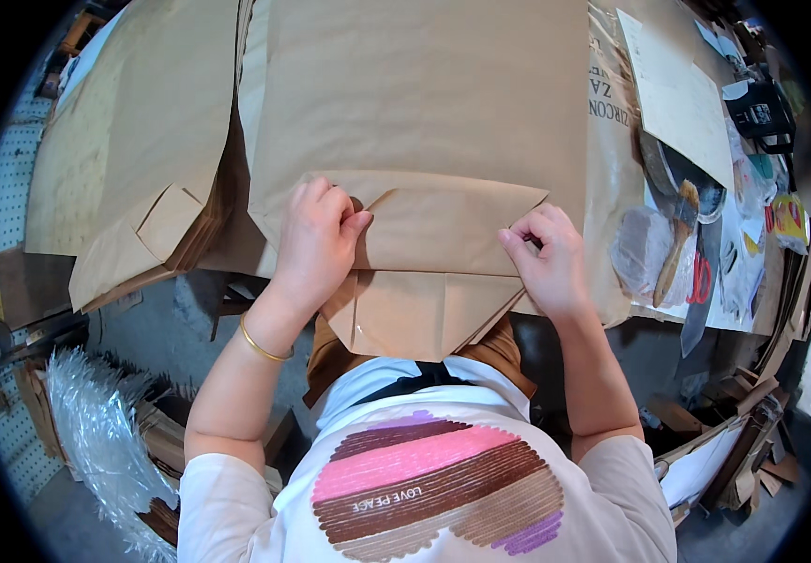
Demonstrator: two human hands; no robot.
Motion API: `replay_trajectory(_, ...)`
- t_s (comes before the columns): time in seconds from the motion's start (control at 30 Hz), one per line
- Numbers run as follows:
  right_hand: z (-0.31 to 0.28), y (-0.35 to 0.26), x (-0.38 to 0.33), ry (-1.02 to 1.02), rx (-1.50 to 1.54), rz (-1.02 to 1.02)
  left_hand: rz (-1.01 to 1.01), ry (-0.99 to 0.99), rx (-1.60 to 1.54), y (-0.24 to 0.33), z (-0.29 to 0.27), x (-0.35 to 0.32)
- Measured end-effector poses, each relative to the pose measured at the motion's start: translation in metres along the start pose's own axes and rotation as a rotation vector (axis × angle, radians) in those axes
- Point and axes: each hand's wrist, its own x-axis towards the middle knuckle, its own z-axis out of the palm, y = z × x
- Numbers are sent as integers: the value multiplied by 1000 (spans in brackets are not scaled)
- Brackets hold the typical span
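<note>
A large brown kraft paper bag (424,103) lies flat in front of me on a stack of similar bags. Its near end is folded, with creased flaps (405,305) of the bags below hanging over the table edge toward my waist. My left hand (321,220) grips the left part of the folded end, thumb against curled fingers. At the right corner of the same fold, my right hand (546,249) pinches the paper between thumb and fingers. The paper inside each grip is mostly hidden by the fingers.
Another pile of folded kraft bags (143,188) lies to the left. On the right are a wooden-handled brush (677,244), red-handled scissors (699,279), a white board (677,94) and a black box-like object (759,113). Clear plastic strips (96,432) and cardboard scraps (762,394) lie below.
</note>
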Motion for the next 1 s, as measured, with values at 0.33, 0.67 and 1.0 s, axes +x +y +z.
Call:
replay_trajectory(0.33,7,-33,40,-56,-457,233,-173,-128,426,31,-10,39)
replay_trajectory(0.67,42,-61,-7,-272,-410,-236,198,-382,393,26,-8,-4)
replay_trajectory(1.0,32,-59,0,-244,-459,-275,104,-217,349,-24,-6,48)
